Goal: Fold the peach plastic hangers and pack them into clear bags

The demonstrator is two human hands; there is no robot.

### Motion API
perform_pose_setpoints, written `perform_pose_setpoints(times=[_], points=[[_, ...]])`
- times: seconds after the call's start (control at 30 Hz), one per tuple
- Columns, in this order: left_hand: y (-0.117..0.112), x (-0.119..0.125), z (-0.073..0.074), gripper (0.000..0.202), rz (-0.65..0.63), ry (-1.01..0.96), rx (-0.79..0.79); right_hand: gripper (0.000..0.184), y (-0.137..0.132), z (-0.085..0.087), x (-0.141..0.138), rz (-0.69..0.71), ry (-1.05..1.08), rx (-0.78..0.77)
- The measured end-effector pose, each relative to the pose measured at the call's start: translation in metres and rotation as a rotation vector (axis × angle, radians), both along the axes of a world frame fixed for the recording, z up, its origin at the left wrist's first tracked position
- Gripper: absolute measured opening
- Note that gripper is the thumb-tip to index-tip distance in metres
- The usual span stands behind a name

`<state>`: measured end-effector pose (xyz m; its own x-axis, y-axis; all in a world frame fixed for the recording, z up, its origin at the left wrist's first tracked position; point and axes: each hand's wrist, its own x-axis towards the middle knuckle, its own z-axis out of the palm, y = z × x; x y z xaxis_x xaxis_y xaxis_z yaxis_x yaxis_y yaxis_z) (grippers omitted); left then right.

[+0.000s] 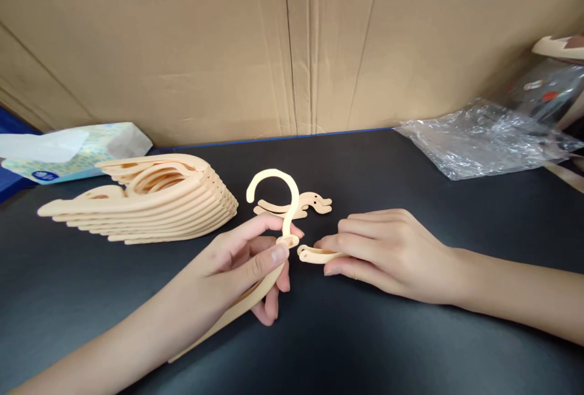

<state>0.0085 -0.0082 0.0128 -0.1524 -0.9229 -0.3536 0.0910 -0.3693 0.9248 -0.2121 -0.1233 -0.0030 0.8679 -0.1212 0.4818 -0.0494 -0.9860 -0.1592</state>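
My left hand (249, 267) is closed round a peach plastic hanger arm (228, 316) that runs back along my forearm. A round hook (278, 191) of the same plastic stands up from the arm's end at my fingertips. My right hand (387, 252) lies low on the dark table, its fingers pinched on a second hanger arm (314, 254) whose ringed end points at the hook's base. The two ends are a small gap apart. A few loose hanger pieces (301, 205) lie just behind the hook.
A stack of several peach hangers (150, 206) sits at the left on the black table (365, 346). Behind it lies a tissue pack (73, 150). Crumpled clear plastic bags (479, 139) lie at the right. A cardboard wall (292, 42) closes the back.
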Motion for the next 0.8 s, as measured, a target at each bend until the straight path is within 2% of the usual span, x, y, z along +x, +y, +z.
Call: perform_pose_setpoints(times=[0.23,0.63,0.8], points=[[0.0000,0.0018,0.0033,0.029,-0.036,-0.085,0.051,0.034,0.0012,-0.0020,-0.0019,-0.008,-0.010,-0.112],[-0.0047,0.0072,0.0030,0.036,-0.083,-0.038,0.080,0.033,0.0047,-0.0011,-0.0010,-0.011,-0.038,-0.227],[-0.0063,0.0080,0.0032,0.026,-0.119,-0.057,0.061,0.035,0.0072,-0.0021,-0.0001,-0.038,-0.073,-0.298]])
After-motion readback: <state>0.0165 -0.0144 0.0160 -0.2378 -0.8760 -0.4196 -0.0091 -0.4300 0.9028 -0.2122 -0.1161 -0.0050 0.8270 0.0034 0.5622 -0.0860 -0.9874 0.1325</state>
